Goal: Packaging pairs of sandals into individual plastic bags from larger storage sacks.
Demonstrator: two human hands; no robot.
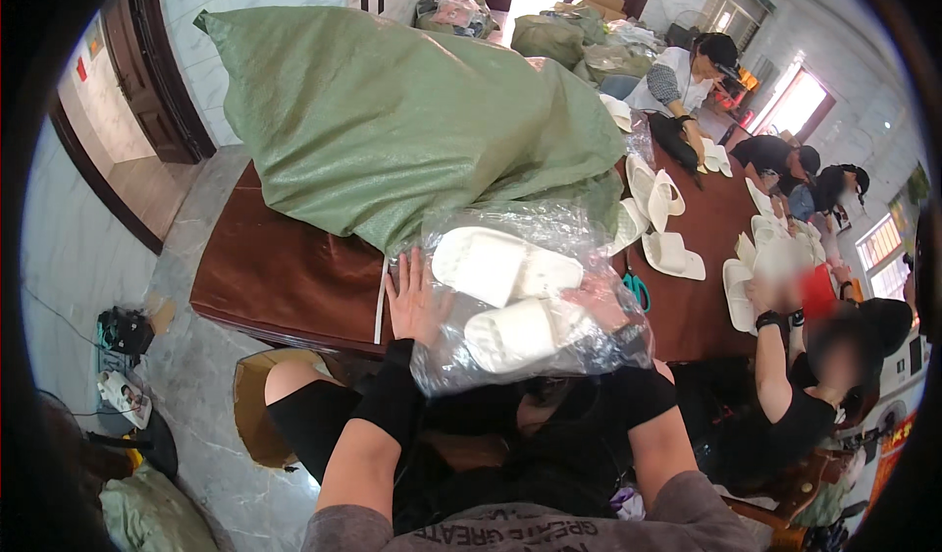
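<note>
A clear plastic bag (446, 370) lies at the near edge of the table, in front of me. White slippers (507, 335) show through it, one above the other. My left hand (414, 300) is at the bag's left side, fingers stretched and apart, its thumb side partly under the film. On the other side, my right hand (601, 302) shows dimly through the shiny plastic beside the slippers; its finger pose is veiled by glare. Just beyond the bag rests a large green woven sack (392, 110).
More white slippers (673, 256) and teal-handled scissors (637, 289) lie to the right on the brown table (285, 277). Several people work along the right side; the nearest co-worker's arm (775, 375) reaches over white slippers. An open cardboard box (257, 410) stands on the floor at left.
</note>
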